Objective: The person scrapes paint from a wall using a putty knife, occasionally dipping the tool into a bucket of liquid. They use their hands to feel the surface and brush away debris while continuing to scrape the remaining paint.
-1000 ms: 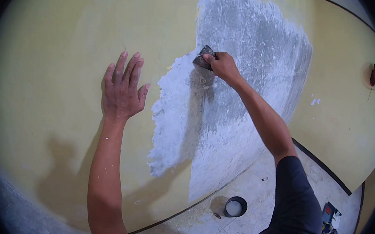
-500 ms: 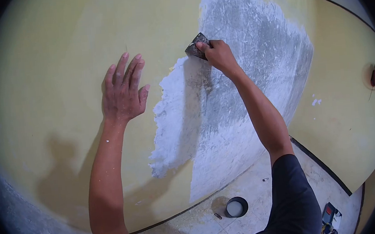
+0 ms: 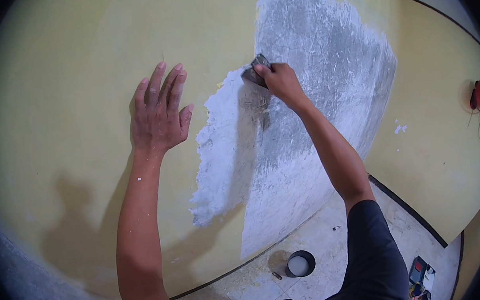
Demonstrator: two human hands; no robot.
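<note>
My left hand [image 3: 158,112] lies flat on the yellow wall [image 3: 74,79], fingers spread and pointing up, holding nothing. My right hand [image 3: 281,82] grips a small metal scraper [image 3: 256,71] and presses its blade against the wall at the upper edge of the white patch. A large scraped area [image 3: 315,97], grey and white, runs from the top of the wall down to the floor line, right of my left hand. Its left edge is ragged white [image 3: 219,146].
A round black pot with white content [image 3: 299,263] stands on the dusty tiled floor [image 3: 328,239] below the scraped area. A small tool box [image 3: 419,274] sits at bottom right. A red object [image 3: 479,96] hangs on the wall at far right.
My right hand pushed the scraper up and left along the patch's edge, then drew it slightly back to the right and down. My left hand stays flat on the wall.
</note>
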